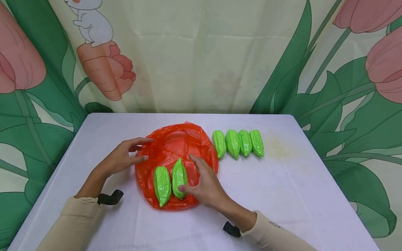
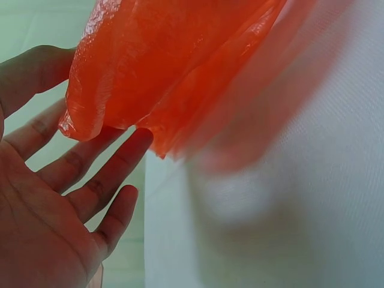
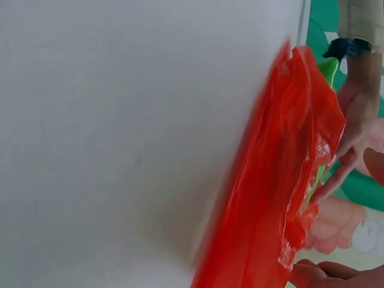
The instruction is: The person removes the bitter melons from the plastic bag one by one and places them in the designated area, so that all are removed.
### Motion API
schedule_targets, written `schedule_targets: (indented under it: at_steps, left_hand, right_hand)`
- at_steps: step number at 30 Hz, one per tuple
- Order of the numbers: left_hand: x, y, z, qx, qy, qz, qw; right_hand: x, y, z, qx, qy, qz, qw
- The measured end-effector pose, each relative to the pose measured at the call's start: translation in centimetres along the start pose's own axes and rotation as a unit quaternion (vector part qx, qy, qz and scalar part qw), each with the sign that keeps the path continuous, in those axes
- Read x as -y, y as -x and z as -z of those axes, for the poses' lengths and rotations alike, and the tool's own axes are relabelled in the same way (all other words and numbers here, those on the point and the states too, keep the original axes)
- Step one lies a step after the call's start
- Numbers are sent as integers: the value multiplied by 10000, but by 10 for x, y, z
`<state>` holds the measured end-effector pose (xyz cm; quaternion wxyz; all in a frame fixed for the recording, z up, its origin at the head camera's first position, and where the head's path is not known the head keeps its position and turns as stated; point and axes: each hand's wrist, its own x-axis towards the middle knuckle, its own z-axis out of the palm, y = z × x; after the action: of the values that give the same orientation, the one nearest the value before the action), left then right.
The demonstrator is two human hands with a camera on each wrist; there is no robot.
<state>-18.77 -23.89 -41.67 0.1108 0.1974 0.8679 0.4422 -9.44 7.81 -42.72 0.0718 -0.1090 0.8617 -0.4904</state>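
Observation:
A round red plastic bag (image 1: 169,139) lies spread wide on the table. Two glossy green bitter melons rest side by side on it, a left one (image 1: 162,186) and a right one (image 1: 179,174). My left hand (image 1: 120,157) is at the bag's left edge, fingers spread; the left wrist view shows its fingertips (image 2: 141,139) against the red plastic (image 2: 150,72). My right hand (image 1: 205,183) is over the bag's right side, thumb and fingers apart. Its thumb overlaps the right melon in the head view; whether it touches is unclear.
Several more green bitter melons (image 1: 238,143) stand in a row just right of the bag. A white cloth covers the table (image 1: 282,195). Behind it hangs a printed curtain (image 1: 201,69) with tulips and a rabbit. Each wrist wears a black camera strap (image 1: 110,197).

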Motion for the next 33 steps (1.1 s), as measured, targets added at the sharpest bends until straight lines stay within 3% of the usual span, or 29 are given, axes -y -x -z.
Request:
schedule_targets:
  at_steps: [11,33]
  left_hand:
    - [0,0,-1,-39,-23,28,10000]
    - [1,0,0,-32,62,-90,9999]
  right_hand:
    - [3,-4,-12,605,195,90,9979]
    - [0,-9,-16,804,591,34,9950]
